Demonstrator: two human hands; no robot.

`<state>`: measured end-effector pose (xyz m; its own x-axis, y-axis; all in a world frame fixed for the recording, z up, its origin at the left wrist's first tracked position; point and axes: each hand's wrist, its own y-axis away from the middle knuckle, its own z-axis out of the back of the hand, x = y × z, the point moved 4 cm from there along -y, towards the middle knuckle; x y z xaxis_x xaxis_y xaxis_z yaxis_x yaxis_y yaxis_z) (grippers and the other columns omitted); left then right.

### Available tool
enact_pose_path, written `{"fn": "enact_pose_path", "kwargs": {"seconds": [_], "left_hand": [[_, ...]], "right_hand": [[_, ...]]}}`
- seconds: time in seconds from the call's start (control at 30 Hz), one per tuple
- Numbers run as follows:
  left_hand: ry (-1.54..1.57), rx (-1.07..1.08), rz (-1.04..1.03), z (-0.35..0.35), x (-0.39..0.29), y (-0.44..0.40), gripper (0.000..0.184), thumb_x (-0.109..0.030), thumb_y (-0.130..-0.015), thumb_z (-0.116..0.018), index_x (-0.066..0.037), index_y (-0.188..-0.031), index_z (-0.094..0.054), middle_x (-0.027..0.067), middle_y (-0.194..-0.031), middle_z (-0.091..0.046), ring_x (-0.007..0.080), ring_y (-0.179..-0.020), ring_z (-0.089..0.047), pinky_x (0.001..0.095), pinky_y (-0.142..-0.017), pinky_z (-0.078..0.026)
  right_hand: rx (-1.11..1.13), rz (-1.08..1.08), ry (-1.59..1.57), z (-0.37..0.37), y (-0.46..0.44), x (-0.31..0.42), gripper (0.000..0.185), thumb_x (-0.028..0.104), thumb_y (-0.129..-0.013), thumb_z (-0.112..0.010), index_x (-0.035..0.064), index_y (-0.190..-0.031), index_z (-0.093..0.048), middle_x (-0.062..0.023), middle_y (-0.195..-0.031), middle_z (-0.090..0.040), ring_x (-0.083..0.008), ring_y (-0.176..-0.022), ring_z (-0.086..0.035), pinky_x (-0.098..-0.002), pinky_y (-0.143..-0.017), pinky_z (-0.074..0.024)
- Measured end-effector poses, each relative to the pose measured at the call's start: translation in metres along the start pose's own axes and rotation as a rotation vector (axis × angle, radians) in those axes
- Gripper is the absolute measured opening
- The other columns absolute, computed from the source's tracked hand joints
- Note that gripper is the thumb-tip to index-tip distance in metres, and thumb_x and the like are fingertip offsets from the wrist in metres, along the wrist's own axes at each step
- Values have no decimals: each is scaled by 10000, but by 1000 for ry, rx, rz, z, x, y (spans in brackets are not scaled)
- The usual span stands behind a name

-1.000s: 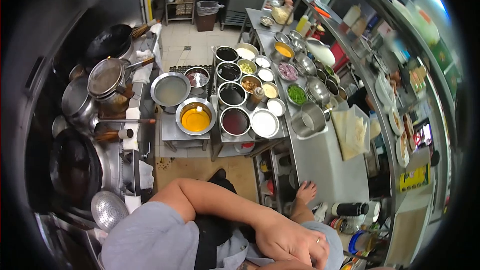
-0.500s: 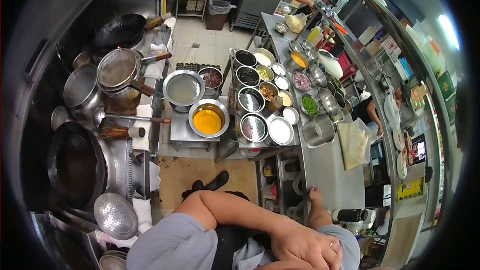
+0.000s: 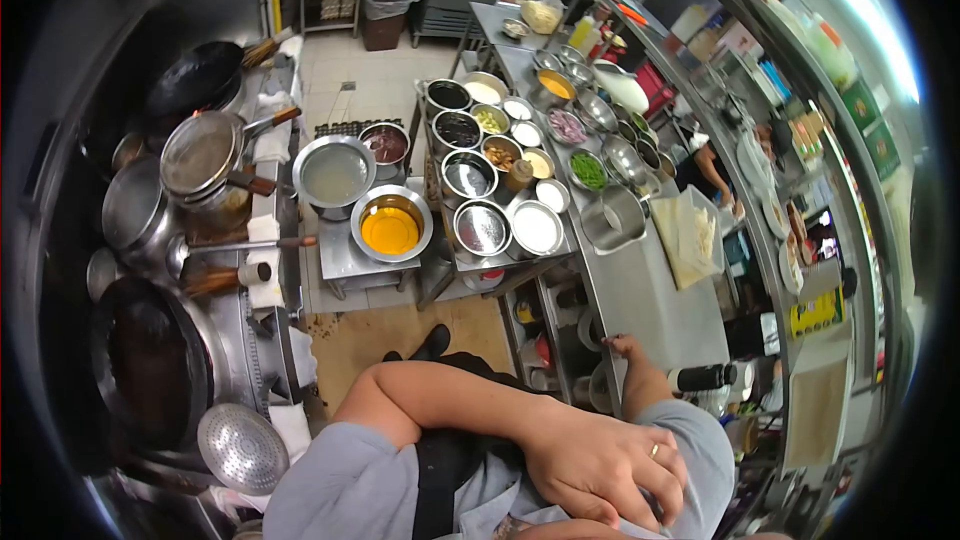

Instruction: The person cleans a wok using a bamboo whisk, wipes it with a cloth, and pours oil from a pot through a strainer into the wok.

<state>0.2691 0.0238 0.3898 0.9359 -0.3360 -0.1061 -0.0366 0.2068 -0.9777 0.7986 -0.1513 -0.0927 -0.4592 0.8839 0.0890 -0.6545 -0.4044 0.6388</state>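
My left forearm crosses my body, and my left hand (image 3: 605, 465), with a ring on one finger, lies over the right grey sleeve (image 3: 695, 455). Its fingers are bent against the cloth; the fingertips are partly hidden. My right arm reaches forward, and my right hand (image 3: 622, 344) is at the near left edge of the steel counter (image 3: 665, 310). That hand is small in view, its fingers mostly hidden, and nothing shows in it. Farther up that counter are a steel pot (image 3: 613, 222) and a clear container of pale pieces (image 3: 697, 235).
Steel pots of sauces and ingredients (image 3: 482, 228) crowd a stand ahead. A bowl of yellow oil (image 3: 390, 228) sits on a low table. On the left are woks (image 3: 150, 370), strainers (image 3: 205, 155) and a perforated ladle (image 3: 242, 448). Other people work beyond the shelves.
My view has shifted, so the pots and stove appear farther left. My left hand stays on the right sleeve, appearing higher. My right hand has turned, now pointing left along the counter edge.
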Motion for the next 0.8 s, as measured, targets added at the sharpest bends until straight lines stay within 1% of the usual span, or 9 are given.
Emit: {"fn": "enact_pose_path", "kwargs": {"seconds": [0.07, 0.2, 0.3, 0.43, 0.47, 0.5, 0.63, 0.73, 0.8], "left_hand": [[13, -11, 163, -3, 4, 15, 529, -463, -1065, -375, -34, -1099, -683, 105, -1157, -607, 333, -1147, -528, 503, -1013, -322], [49, 34, 223, 0, 10, 12, 545, -486, -1053, -377, -37, -1127, -676, 131, -1197, -582, 352, -1161, -519, 497, -1011, -339], [0, 72, 233, -1, 15, 5, 549, -487, -1053, -371, -37, -1140, -674, 151, -1232, -562, 362, -1176, -504, 498, -1019, -335], [-2, 99, 240, 2, 21, -4, 552, -484, -1055, -360, -41, -1161, -672, 161, -1263, -545, 371, -1181, -492, 500, -1028, -329], [-32, 114, 228, 6, 22, -12, 473, -414, -1051, -431, -30, -1125, -697, 178, -1238, -589, 374, -1147, -534, 493, -982, -377], [-61, 130, 214, 7, 24, -16, 396, -344, -1047, -502, -19, -1090, -723, 194, -1212, -632, 377, -1113, -576, 487, -935, -426], [3, 199, 263, 3, 34, -14, 399, -372, -1041, -510, -50, -1135, -726, 171, -1288, -603, 349, -1182, -537, 477, -990, -370], [14, 238, 262, 0, 39, -10, 431, -415, -1037, -505, -70, -1183, -716, 170, -1301, -596, 347, -1187, -535, 477, -1002, -365], [48, 225, 274, -2, 41, 5, 611, -535, -1049, -344, -38, -1246, -641, 176, -1302, -527, 380, -1205, -490, 501, -1040, -333]], "right_hand": [[83, -131, 39, -5, -29, -22, 791, 631, -798, -718, 71, -1347, -610, -201, -1240, -664, -330, -1013, -676, -462, -810, -574], [178, -99, 32, -6, -45, -29, 780, 647, -783, -724, 77, -1309, -646, -196, -1250, -662, -320, -979, -680, -453, -792, -584], [139, -59, 122, -5, -45, -20, 757, 626, -744, -771, 65, -1245, -685, -204, -1221, -674, -315, -1011, -683, -459, -845, -575], [-21, 4, 277, 21, 14, 33, 699, 598, -710, -811, 63, -1153, -730, -190, -1188, -696, -335, -1066, -682, -434, -923, -551], [-166, -11, 417, 20, 9, 32, 661, 599, -728, -795, 73, -1124, -739, -171, -1184, -700, -334, -1095, -675, -407, -955, -539], [-161, -10, 410, 19, 9, 35, 661, 599, -728, -795, 73, -1124, -739, -171, -1184, -700, -334, -1095, -675, -407, -955, -539], [-138, -74, 371, 20, -3, 32, 575, 514, -717, -839, 73, -1076, -754, -182, -1183, -695, -339, -1122, -663, -423, -956, -537], [-164, -74, 385, 27, 3, 35, 572, 496, -700, -862, 66, -1061, -755, -179, -1175, -696, -327, -1121, -666, -419, -948, -541], [-172, -83, 382, 28, 9, 36, 571, 488, -692, -873, 64, -1055, -757, -177, -1170, -698, -321, -1120, -668, -417, -943, -543]]}}
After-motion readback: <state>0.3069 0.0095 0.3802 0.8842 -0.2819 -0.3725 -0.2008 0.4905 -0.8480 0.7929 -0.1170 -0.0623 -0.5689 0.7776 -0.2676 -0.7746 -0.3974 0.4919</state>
